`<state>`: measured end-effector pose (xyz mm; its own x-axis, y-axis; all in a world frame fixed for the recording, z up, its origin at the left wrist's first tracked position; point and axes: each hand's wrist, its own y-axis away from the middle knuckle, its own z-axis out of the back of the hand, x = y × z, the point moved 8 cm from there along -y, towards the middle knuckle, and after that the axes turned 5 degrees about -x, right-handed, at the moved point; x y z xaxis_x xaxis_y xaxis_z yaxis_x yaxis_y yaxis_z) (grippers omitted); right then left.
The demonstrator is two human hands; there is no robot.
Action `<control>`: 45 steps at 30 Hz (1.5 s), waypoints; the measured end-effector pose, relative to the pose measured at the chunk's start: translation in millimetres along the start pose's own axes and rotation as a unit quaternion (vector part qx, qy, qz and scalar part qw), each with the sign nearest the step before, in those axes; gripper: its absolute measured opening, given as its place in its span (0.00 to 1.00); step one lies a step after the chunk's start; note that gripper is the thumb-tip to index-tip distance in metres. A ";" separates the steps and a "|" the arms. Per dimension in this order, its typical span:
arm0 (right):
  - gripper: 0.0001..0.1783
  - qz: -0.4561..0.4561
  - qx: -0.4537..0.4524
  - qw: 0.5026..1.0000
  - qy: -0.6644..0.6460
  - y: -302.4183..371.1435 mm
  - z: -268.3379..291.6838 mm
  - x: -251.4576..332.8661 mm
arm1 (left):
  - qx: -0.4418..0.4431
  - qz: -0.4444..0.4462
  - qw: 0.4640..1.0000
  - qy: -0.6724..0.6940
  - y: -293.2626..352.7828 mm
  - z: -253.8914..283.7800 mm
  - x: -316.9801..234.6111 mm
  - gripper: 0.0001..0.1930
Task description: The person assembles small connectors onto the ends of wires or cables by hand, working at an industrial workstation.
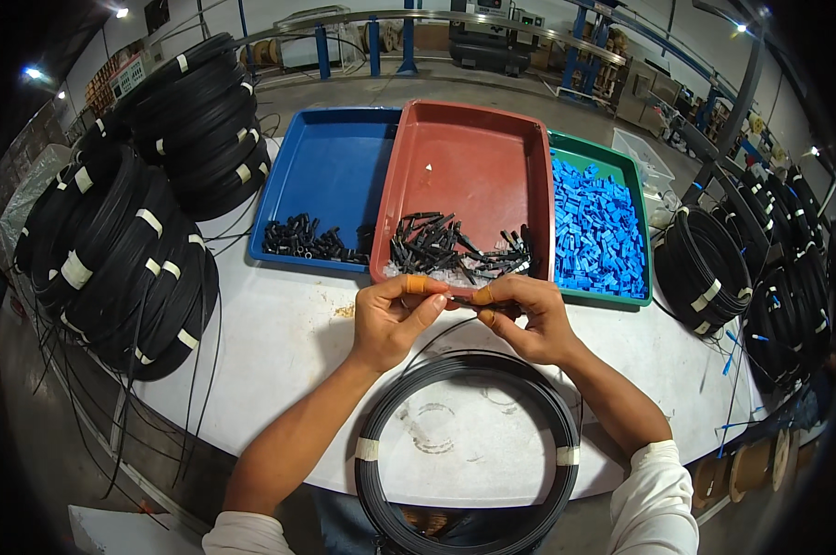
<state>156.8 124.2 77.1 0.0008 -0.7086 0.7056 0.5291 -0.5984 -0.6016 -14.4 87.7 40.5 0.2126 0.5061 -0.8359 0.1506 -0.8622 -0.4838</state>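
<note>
My left hand (396, 319) and my right hand (532, 319) meet in front of the red tray, thumbs and forefingers pinched, with orange tape wrapped on some fingers. Between them is the end of a thin black cable (436, 339). The right fingers close round its dark end piece. At a small pale tip, the left thumb and forefinger pinch; its exact kind is too small to tell. The cable belongs to a black coil (371, 421) banded with white tape, which lies at the table's near edge, partly overhanging it, below my hands.
The red tray (473, 139) holds black tubular parts (427, 242) and clear scraps. Left of it, a blue tray (330, 153) has small black pieces; right, a green tray (635, 176) has blue connectors (598, 227). Cable coils crowd the left (122, 259) and right (705, 268) of the white table (288, 361).
</note>
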 end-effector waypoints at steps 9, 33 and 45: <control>0.11 -0.008 0.010 0.998 -0.059 3.1 -2.6 6.7 | -0.005 -0.021 0.999 0.038 8.2 -5.6 -14.6 0.07; 0.15 0.071 0.025 0.988 0.132 2.4 -7.8 26.5 | 0.023 -0.172 0.939 -0.298 -1.6 1.9 -33.6 0.05; 0.22 0.102 0.030 0.980 0.166 -1.5 -3.1 7.0 | 0.008 -0.070 0.964 -0.256 -3.3 5.3 -2.3 0.13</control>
<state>153.4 119.0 81.7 -0.1586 -0.8998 0.4065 0.5950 -0.4157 -0.6879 -20.5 89.2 42.6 -0.3136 0.5430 -0.7790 0.1280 -0.7887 -0.6013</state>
